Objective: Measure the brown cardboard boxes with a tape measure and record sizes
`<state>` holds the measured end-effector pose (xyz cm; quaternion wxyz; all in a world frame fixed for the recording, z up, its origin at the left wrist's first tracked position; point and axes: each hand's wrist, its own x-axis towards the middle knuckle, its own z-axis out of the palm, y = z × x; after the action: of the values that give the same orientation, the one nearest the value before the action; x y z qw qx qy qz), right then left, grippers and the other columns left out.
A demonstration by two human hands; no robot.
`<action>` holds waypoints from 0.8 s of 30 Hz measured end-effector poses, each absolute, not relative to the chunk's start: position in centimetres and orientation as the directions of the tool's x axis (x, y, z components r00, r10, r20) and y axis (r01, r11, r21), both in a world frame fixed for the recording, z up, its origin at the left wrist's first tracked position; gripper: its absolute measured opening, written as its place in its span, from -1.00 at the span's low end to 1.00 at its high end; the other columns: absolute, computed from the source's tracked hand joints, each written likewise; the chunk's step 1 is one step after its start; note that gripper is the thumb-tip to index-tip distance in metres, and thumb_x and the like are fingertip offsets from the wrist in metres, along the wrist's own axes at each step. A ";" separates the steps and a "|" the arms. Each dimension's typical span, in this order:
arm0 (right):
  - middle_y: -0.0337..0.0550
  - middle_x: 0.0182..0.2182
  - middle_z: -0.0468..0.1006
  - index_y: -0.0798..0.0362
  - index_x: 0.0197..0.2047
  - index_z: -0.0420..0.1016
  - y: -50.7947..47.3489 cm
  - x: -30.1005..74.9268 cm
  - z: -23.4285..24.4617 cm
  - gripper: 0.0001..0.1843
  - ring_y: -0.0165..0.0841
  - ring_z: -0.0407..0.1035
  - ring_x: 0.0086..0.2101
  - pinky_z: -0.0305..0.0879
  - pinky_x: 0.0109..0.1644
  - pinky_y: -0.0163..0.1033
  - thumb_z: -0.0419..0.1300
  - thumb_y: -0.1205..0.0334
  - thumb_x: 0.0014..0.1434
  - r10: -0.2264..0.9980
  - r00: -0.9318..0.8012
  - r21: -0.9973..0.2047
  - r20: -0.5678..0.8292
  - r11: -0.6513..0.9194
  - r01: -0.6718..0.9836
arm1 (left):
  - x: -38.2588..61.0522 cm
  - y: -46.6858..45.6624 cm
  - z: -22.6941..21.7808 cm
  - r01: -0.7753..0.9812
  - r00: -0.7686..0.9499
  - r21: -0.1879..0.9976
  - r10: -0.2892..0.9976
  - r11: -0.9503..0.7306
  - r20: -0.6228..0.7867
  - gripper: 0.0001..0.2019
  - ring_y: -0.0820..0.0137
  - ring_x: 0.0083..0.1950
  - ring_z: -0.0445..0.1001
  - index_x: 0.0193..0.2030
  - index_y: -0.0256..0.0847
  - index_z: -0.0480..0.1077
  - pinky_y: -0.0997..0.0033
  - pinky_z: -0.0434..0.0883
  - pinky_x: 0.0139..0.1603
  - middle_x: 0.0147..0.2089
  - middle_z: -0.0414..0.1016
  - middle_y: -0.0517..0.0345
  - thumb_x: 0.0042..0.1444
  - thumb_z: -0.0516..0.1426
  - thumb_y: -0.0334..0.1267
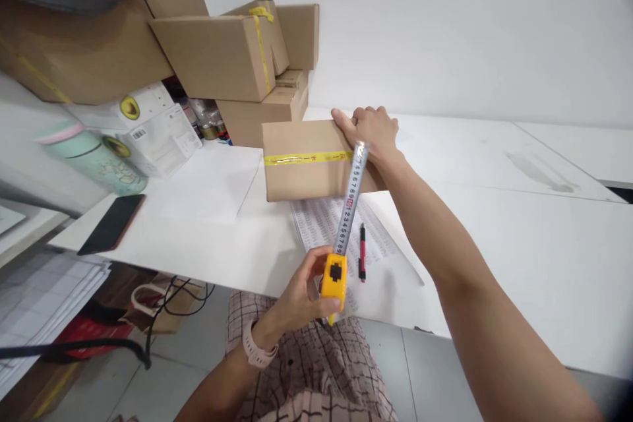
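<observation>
My left hand [306,290] is closed around a yellow tape measure [334,282] near the table's front edge. Its metal blade [347,211] extends away from me, and the tip reaches the right part of a cardboard box [304,175] sealed with yellow tape. On that box's right end rests my right hand [370,128], thumb on the top edge and fingers curled over the far side, partly hidden. Below the box lie printed sheets [386,250] with columns of figures. A red and black pen [362,254] is on them, right of the blade.
Cardboard boxes [208,56] are stacked at the back left. A mint bottle [93,158], a dark phone [111,224] and a blank white sheet [202,184] lie to the left. Black cables [182,293] hang below the white table [494,244].
</observation>
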<state>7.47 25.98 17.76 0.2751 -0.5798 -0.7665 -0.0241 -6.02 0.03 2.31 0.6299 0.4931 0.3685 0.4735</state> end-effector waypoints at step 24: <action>0.09 0.10 0.47 0.01 0.06 0.47 20.1 11.8 7.2 -0.57 -0.04 0.25 0.15 0.04 0.23 0.12 -0.05 0.01 0.32 0.754 -0.130 -0.313 0.644 0.414 0.855 | -7.0 -1.0 2.6 0.015 0.450 0.991 0.885 0.131 -0.124 -0.27 0.30 -0.11 0.48 0.24 -0.06 0.24 0.33 0.46 -0.16 0.00 0.41 0.07 -0.10 0.38 -0.26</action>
<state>11.76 20.15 7.20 0.3827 -0.5374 -0.7486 -0.0658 -6.96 -1.01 2.63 0.6376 0.5641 0.3987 0.3409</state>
